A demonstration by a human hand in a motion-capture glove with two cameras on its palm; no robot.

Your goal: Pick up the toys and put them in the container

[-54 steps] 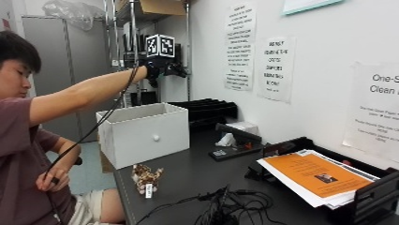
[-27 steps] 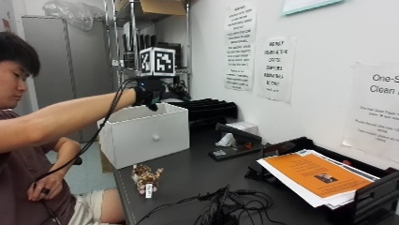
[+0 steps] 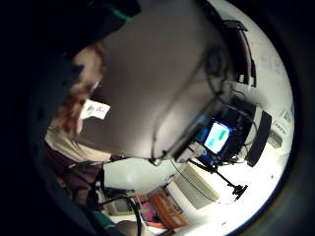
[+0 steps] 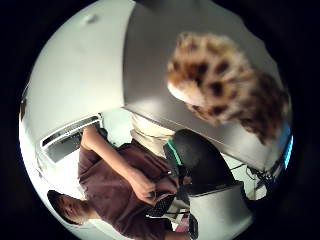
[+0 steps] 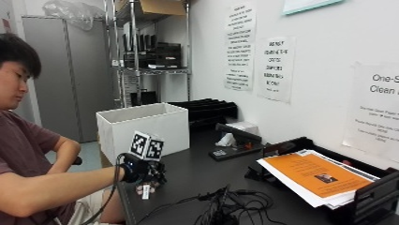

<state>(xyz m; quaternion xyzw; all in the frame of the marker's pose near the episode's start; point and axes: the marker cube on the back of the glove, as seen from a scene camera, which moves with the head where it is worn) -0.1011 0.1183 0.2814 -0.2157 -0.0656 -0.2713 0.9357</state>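
A small leopard-spotted plush toy (image 5: 146, 188) with a white tag lies on the dark table (image 5: 199, 171) near its front left edge. My gloved right hand (image 5: 140, 169) hovers right over it, fingers pointing down at the toy, nothing held. The thumb side palm view has the spotted toy (image 4: 225, 90) close below the palm on the grey tabletop. In the little finger side palm view the toy (image 3: 78, 96) and its tag (image 3: 95, 110) sit at the glove's edge. The white open-topped container (image 5: 144, 127) stands just behind the hand on the table.
A tangle of black cables (image 5: 231, 206) lies to the right of the toy. Farther right a black tray (image 5: 374, 197) holds orange-covered papers (image 5: 305, 176). A black desk device (image 5: 233, 140) and stacked black trays (image 5: 209, 108) stand along the wall.
My hand has come down from above the white container to the toy at the table's front edge. The toy has not moved.
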